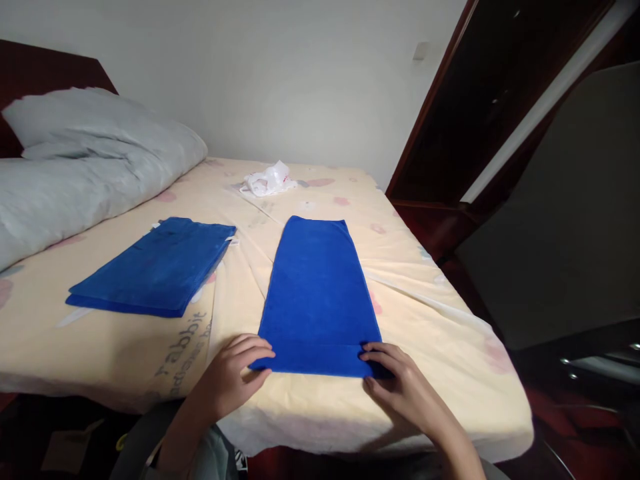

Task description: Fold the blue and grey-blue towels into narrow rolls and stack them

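Blue cloth (323,287) | near edge between both hands (237,373) (400,380), rest beyond | each pinching a corner

Logged from my remote feed: left hand (233,373) and right hand (400,380) bare, slim-fingered. Left forearm (189,419) and right forearm (447,437) bare where I see them. Below the near edge of the bed (310,410): grey-green cloth (215,453), creased; darker grey cloth (140,433), garment unclear.
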A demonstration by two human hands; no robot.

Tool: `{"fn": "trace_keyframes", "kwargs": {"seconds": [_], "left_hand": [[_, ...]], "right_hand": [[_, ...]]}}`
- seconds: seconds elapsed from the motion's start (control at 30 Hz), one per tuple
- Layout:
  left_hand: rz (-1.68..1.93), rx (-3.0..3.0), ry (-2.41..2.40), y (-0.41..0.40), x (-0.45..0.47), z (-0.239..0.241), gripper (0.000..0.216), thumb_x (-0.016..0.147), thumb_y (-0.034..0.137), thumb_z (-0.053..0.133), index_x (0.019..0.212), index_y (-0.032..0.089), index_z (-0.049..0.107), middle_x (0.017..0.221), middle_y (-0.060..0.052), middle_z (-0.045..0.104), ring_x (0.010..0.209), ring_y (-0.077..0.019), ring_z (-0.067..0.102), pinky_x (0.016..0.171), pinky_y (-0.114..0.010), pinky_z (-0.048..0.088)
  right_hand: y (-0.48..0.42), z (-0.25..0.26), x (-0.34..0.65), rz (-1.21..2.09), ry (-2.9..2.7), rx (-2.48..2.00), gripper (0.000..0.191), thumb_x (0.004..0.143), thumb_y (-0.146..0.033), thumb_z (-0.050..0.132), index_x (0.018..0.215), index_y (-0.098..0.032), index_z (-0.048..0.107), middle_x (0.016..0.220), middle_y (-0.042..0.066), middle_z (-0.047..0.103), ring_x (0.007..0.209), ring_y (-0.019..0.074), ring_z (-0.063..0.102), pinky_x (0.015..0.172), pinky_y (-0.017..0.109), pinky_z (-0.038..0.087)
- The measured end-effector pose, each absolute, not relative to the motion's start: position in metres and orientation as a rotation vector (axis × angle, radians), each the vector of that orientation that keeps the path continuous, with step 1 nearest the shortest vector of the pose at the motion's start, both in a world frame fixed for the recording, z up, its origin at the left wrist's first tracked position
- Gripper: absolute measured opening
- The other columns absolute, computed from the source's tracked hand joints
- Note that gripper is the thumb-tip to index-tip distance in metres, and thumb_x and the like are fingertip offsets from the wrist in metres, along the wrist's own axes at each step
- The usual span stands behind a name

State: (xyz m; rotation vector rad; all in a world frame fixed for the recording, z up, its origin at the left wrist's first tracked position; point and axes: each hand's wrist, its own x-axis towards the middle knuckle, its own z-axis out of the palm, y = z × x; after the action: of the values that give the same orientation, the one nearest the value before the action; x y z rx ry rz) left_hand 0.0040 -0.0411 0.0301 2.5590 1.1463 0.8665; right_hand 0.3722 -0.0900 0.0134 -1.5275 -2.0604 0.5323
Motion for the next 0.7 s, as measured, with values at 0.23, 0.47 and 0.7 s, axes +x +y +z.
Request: {"fn": "trace_keyframes", "kwargs": {"seconds": [0.23, 0.47, 0.7], "left_hand": [[0.73, 2.513, 1.238, -0.032, -0.005, 0.007, 0.051, 0.071, 0.003, 0.051, 0.111, 0.026, 0.071, 0.118, -0.001, 0.072, 0.118, -0.0216, 0.063, 0.103, -0.037, 0.051], [0.862, 2.136, 1.436, -0.028, 0.002, 0.003, 0.029, 0.093, 0.028, 0.05, 0.117, 0.026, 0.066, 0.117, -0.003, 0.071, 0.107, -0.019, 0.068, 0.092, -0.03, 0.055], [1.106, 1.823, 1.63, -0.017, 0.023, -0.007, 0.037, 0.096, 0.047, 0.051, 0.122, 0.021, 0.055, 0.084, -0.002, 0.067, 0.08, -0.0182, 0.068, 0.071, -0.027, 0.055]], "right_hand": [[-0.087, 0.011, 0.375, 0.54, -2.01, -1.545, 0.038, 0.078, -0.02, 0.059, 0.115, -0.027, 0.069, 0.128, 0.007, 0.064, 0.119, 0.0279, 0.06, 0.102, 0.043, 0.05], [-0.086, 0.007, 0.378, 0.786, -1.545, -1.691, 0.032, 0.095, -0.044, 0.051, 0.12, -0.025, 0.06, 0.108, 0.005, 0.072, 0.096, 0.0236, 0.069, 0.081, 0.033, 0.054], [-0.065, -0.003, 0.369, 0.635, -1.349, -1.74, 0.04, 0.096, -0.053, 0.044, 0.114, -0.023, 0.064, 0.108, 0.009, 0.072, 0.1, 0.0269, 0.068, 0.084, 0.035, 0.052]]}}
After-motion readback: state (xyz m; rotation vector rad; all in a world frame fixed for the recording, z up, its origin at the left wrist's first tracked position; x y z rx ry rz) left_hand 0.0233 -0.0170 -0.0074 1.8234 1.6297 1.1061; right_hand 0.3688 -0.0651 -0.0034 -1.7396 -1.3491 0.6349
